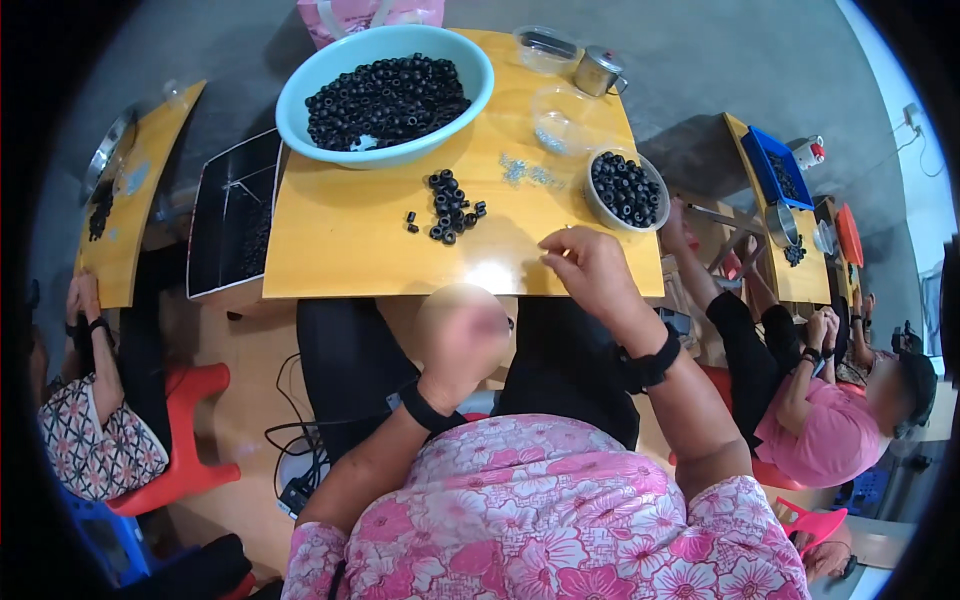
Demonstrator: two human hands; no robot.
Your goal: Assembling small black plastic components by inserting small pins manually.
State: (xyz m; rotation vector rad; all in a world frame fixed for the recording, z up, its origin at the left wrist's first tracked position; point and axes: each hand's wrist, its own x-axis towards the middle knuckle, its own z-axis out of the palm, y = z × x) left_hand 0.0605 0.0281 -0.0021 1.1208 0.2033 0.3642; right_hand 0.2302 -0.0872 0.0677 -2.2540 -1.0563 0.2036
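My left hand (462, 338) is over my lap, just off the table's front edge. It is blurred, but it looks closed, and a bit of a small black ring shows at its right side. My right hand (592, 268) hovers over the front right of the table, fingers curled and thumb near the forefinger; anything pinched there is too small to make out. Beyond my hands lies a loose group of small black rings (448, 208). Small clear pieces (528, 171) are scattered to their right. Nearest my right hand stands a clear tub of black rings (627, 190).
A large light-blue basin (478, 100) of black rings stands at the back left of the yellow table (330, 235). Clear plastic tubs (560, 108) and a metal mug (598, 72) are at the back right. An open box (215, 225) adjoins the table's left side. People sit at tables on both sides.
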